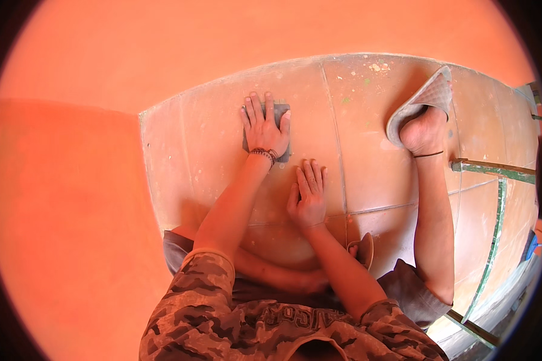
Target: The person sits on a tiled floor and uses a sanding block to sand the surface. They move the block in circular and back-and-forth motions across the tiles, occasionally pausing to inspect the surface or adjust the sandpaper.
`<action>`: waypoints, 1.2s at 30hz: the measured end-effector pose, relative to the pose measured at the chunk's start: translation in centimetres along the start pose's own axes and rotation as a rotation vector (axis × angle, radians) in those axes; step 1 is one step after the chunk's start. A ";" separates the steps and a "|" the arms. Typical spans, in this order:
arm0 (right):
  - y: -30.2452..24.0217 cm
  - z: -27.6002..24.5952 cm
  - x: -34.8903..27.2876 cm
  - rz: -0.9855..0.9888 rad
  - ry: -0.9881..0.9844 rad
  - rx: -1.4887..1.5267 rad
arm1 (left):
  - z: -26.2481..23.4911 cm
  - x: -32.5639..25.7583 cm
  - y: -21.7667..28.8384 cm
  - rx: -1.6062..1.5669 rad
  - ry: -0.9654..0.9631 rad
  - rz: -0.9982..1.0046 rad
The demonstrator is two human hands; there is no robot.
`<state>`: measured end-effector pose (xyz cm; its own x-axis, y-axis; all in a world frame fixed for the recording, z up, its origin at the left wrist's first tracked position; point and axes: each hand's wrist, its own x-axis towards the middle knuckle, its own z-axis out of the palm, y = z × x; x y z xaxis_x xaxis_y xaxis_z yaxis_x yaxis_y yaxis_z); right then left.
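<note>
My left hand [264, 129], with dark bracelets at the wrist, lies palm down with its fingers spread on a dark grey rectangular sheet [283, 150] that looks like sandpaper. The sheet rests flat on the tiled floor [301, 84], and most of it is hidden under the palm. Closer to my body, my right hand [310, 195] is flat on the bare tile with its fingers stretched out. Nothing shows in it, and it does not touch the sheet.
Orange walls [60, 192] rise at the left and the far side. My outstretched leg [433, 222] crosses the right, its foot in a grey slipper [400, 117]. Another slipper [365, 249] is near my right forearm. Green-painted bars [494, 169] stand further right. Paint specks [376, 67] mark the tiles.
</note>
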<state>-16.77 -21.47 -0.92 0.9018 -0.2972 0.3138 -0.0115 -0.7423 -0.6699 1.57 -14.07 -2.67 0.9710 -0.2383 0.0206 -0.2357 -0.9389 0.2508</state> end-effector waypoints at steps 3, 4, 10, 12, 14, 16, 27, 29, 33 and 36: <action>-0.2 0.4 0.0 -0.013 0.001 0.010 | -0.7 5.1 -0.7 0.039 0.104 -0.003; -0.2 0.5 -0.3 -0.012 -0.008 0.013 | -0.4 4.6 -0.7 0.021 0.096 0.003; -0.4 0.1 0.0 0.016 -0.018 0.011 | -0.1 2.7 0.0 -0.008 0.063 0.007; -0.1 0.4 -0.1 -0.013 0.009 0.002 | -0.4 3.6 -0.3 -0.011 0.091 -0.016; -0.2 0.6 -0.2 -0.013 -0.011 0.001 | -0.1 3.3 -0.7 -0.054 0.136 -0.014; -0.1 0.5 -0.1 -0.006 -0.017 -0.009 | 0.5 1.7 -1.2 -0.143 0.175 -0.006; -0.1 0.6 0.0 -0.013 0.007 -0.029 | -0.6 0.7 -0.5 -0.216 0.235 0.112; -0.1 0.5 0.1 -0.018 -0.001 -0.030 | -0.5 0.8 -0.8 -0.207 0.239 0.138; -0.2 0.6 -0.1 -0.012 -0.009 -0.034 | 0.3 0.1 -1.2 -0.164 0.254 0.184; -0.4 0.3 0.1 0.009 -0.012 -0.055 | 0.5 0.7 -1.2 -0.158 0.253 0.204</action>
<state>-16.59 -21.05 -0.87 0.9067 -0.2970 0.2994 -0.0433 -0.7718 -0.6344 2.46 -13.25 -3.39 0.8887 -0.3289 0.3195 -0.4354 -0.8238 0.3629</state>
